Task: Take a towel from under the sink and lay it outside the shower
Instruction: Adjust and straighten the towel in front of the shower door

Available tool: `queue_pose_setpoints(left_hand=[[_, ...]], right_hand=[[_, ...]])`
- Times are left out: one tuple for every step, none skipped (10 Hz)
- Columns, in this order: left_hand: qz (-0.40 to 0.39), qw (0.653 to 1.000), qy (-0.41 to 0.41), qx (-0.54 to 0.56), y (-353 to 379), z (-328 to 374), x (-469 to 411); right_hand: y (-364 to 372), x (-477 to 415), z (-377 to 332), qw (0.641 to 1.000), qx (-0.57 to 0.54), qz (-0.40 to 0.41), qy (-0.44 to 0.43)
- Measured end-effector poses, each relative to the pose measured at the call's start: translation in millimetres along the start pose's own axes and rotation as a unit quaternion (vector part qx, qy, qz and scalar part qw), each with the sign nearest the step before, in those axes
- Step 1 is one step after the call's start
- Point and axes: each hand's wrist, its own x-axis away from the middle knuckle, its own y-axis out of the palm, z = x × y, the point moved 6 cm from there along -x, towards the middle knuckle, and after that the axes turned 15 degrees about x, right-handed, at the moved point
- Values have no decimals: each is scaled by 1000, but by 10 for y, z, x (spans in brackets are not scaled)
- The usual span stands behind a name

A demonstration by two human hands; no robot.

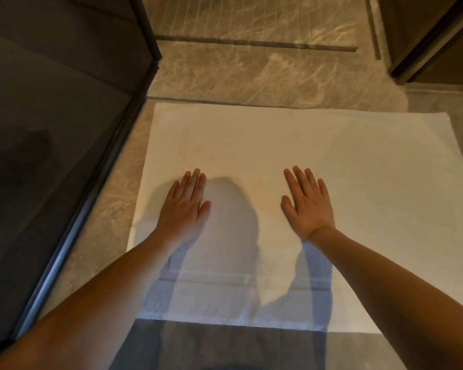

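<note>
**Finding one.** The towel (251, 137) lay opened out flat on the marble floor (251, 73), white, with no fold or ruck that I could make out. Arm shadows covered part of its near half. Its left edge ran beside the dark glass panel (51, 129), with a strip of bare floor between them. Its far edge sat along a joint line in the floor. Beyond that line lay grooved stone and a dark drain channel (251, 45). I judged that far area to be the shower floor, which put the towel just outside it. A dark cabinet (439, 36) stood at the floor's far right corner.

**Finding two.** Both hands lay palm down on the near half of the towel, well apart from each other. The left hand (183, 206) rested toward the towel's left edge, and the right hand (306, 204) near its middle. On each the fingers were straight and gripped nothing. I could not tell whether they pressed or merely touched.

**Judgement.** The fetching was done and the laying all but done, and the step in hand was smoothing the cloth. As I read it, the next move called only for a light outward sweep toward the edges if any ripple showed. After that, both palms should lift straight up, so that the cloth would not be dragged askew from the joint line.
</note>
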Motion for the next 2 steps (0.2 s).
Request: queue_pose_setpoints(left_hand=[[-19, 999, -23, 31, -273, 198, 45], [63, 993, -6, 95, -828, 651, 322]], right_hand=[[-324, 27, 51, 994, -109, -12, 5], [-939, 350, -59, 960, -272, 48, 41]])
